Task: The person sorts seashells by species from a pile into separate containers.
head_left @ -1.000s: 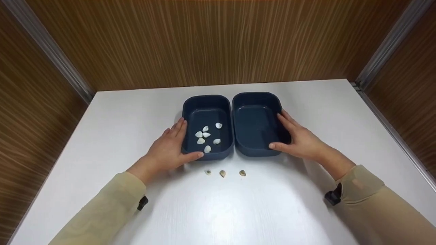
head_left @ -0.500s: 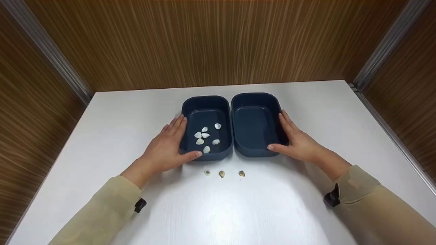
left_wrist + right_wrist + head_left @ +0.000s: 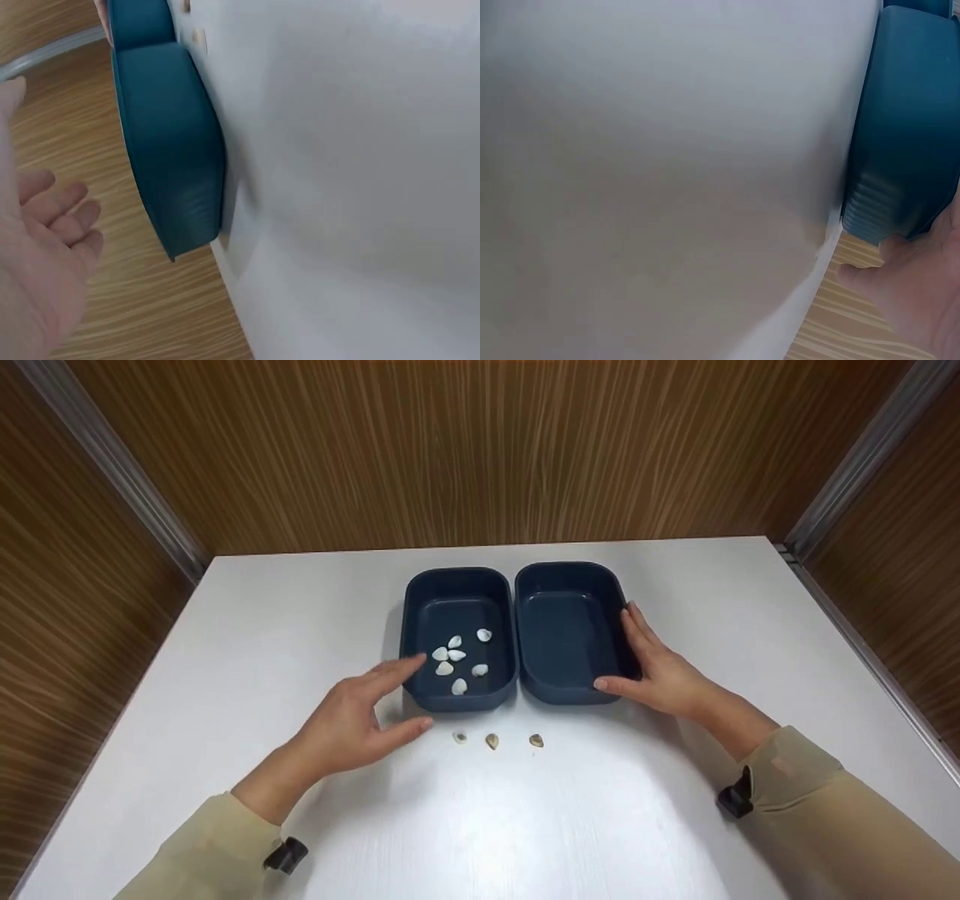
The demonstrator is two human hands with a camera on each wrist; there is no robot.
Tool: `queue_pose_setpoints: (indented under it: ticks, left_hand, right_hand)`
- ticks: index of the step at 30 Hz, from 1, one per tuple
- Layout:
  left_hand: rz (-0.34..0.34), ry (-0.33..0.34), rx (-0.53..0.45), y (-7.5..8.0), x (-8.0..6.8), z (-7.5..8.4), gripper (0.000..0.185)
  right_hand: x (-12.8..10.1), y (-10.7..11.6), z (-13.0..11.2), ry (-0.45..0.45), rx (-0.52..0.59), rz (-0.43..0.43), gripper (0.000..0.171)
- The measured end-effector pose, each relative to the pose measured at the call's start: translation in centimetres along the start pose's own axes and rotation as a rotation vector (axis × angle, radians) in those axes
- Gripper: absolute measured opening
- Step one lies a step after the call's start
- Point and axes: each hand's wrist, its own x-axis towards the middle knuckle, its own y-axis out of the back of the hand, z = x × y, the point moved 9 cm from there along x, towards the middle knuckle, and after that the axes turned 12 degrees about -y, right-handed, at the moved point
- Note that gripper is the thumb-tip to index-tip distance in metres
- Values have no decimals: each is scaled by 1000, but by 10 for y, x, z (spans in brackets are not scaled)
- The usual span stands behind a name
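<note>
Two dark blue rectangular boxes stand side by side: a left box [image 3: 457, 615] with several white seashells [image 3: 445, 668] inside and a right box [image 3: 562, 637] with nothing in it. My left hand [image 3: 341, 727] hovers at the left box's front left corner, fingers extended; the left wrist view shows this hand [image 3: 49, 262] apart from the box wall [image 3: 165, 142]. Against the right box's outer side lie the fairly straight fingers of my right hand [image 3: 664, 675], its thumb at the front rim. Three brownish shells [image 3: 492, 741] lie in a row before the boxes.
The boxes stand on a white tabletop [image 3: 480, 825]. Wood-grain panels [image 3: 480, 450] rise behind and at both sides, with metal strips in the corners. A dark clip [image 3: 286, 855] sits at the left sleeve cuff, another [image 3: 735, 795] at the right.
My left hand has come off the left box's side and drawn back toward me and to the left. The right hand and both boxes stay nearly as they were.
</note>
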Motion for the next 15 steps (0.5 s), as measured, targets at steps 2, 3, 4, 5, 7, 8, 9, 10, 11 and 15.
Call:
queue_pose_setpoints:
  ticks: [2,3,4,5,7,8,9,10,11,15]
  left_hand:
    - [21,-28,-57,-3,-3,6,72]
    - [28,-35,-85,-6,-4,8,69]
    - [31,-36,-116,-8,-4,9,67]
    - [32,-37,-149,-11,-5,10,65]
    - [24,-20,-210,-19,-6,9,62]
    - [17,-7,-237,-23,-7,8,61]
    - [6,10,-264,-27,-7,6,61]
    - [-5,29,-288,-32,-7,4,61]
    - [-18,49,-309,-36,-8,1,61]
    - [-68,115,-371,-51,-10,-6,62]
  right_hand:
    - [-1,1,1,-3,4,2,120]
    - [-1,1,1,-3,6,2,120]
    - [-1,1,1,-3,7,3,120]
    - [-1,1,1,-3,7,3,120]
    - [-1,1,1,-4,5,3,120]
    - [-1,1,1,-4,4,1,120]
    - [-1,1,1,-1,5,1,120]
    - [-1,1,1,0,7,0,119]
    - [-1,1,1,2,9,0,119]
    - [0,0,-1,17,19,2,118]
